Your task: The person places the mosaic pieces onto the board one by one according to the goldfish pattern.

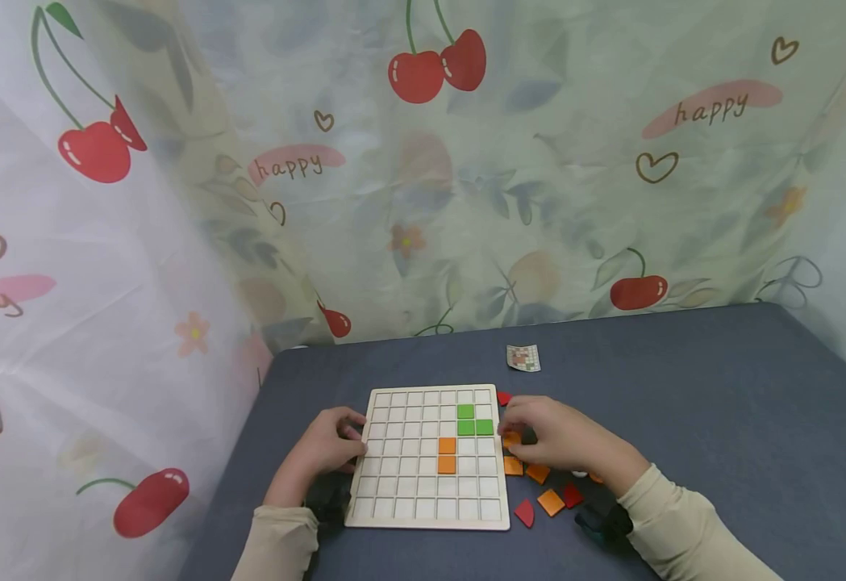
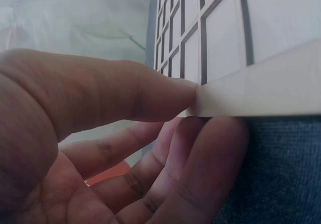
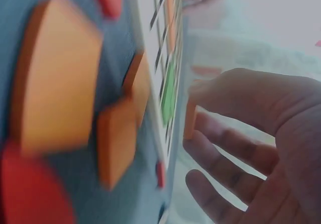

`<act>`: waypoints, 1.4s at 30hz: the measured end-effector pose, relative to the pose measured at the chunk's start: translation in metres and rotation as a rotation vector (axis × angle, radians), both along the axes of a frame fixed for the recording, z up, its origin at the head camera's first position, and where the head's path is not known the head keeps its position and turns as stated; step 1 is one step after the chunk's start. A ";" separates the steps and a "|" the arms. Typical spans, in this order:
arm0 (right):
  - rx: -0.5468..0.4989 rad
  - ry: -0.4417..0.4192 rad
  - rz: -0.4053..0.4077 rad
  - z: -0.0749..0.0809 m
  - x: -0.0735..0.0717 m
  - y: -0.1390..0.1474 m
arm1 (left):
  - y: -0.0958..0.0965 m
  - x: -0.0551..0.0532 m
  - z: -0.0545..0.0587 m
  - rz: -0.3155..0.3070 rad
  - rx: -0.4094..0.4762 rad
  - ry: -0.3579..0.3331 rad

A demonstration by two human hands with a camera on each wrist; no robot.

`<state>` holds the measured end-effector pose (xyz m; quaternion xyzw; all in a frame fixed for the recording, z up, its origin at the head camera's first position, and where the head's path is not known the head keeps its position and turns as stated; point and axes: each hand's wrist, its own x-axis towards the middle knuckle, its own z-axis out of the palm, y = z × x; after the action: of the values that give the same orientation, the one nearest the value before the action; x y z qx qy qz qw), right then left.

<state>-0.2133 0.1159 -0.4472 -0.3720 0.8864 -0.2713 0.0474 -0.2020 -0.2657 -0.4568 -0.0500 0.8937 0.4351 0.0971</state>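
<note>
A pale square grid board (image 1: 395,486) lies on the dark table. Three green tiles (image 1: 466,427) sit in its upper right cells, and two orange tiles (image 1: 448,464) are stacked in a column near the middle. My left hand (image 1: 328,442) grips the board's left edge; in the left wrist view the thumb (image 2: 165,96) lies at the rim, with fingertips just under it. Beside the right edge, my right hand (image 1: 564,440) pinches a thin orange tile (image 3: 190,118) between thumb and fingers, raised above the table.
Loose orange tiles (image 1: 551,502) and red pieces (image 1: 524,513) lie scattered right of the board, some partly under the right hand. Beyond the board is a small patterned card (image 1: 523,358). Printed curtains (image 1: 408,202) hang behind the table (image 1: 720,403) and at its sides.
</note>
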 end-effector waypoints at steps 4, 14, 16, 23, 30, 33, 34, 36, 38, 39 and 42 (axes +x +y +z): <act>-0.041 -0.011 0.047 0.003 0.006 -0.019 | 0.000 0.000 0.000 0.001 -0.001 -0.004; -0.013 -0.045 0.129 0.002 0.023 -0.066 | 0.000 -0.001 0.000 0.005 -0.006 -0.003; -0.004 -0.038 0.146 0.000 0.026 -0.073 | 0.000 -0.001 -0.001 0.005 -0.008 -0.002; 0.031 0.020 0.184 -0.008 0.029 -0.086 | -0.001 -0.002 -0.003 -0.002 0.004 -0.002; 0.050 0.029 0.194 -0.008 0.030 -0.089 | -0.002 -0.003 -0.003 -0.006 0.008 -0.004; 0.048 0.032 0.197 -0.009 0.030 -0.089 | -0.002 -0.004 -0.003 -0.007 0.004 -0.008; 0.048 0.033 0.198 -0.009 0.030 -0.089 | -0.002 -0.004 -0.003 -0.009 0.000 -0.005; 0.050 0.030 0.194 -0.008 0.030 -0.089 | -0.002 -0.005 -0.003 -0.005 -0.002 -0.007; 0.053 0.028 0.189 -0.007 0.031 -0.089 | -0.002 -0.005 -0.003 -0.002 -0.007 -0.006; 0.055 0.025 0.187 -0.007 0.031 -0.089 | -0.002 -0.005 -0.003 0.002 -0.008 -0.008; 0.056 0.024 0.190 -0.006 0.031 -0.089 | -0.001 -0.005 -0.003 0.010 -0.010 -0.011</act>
<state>-0.1818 0.0269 -0.4531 -0.4560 0.8550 -0.2362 0.0726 -0.2071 -0.2670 -0.4603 -0.0572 0.8952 0.4307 0.0995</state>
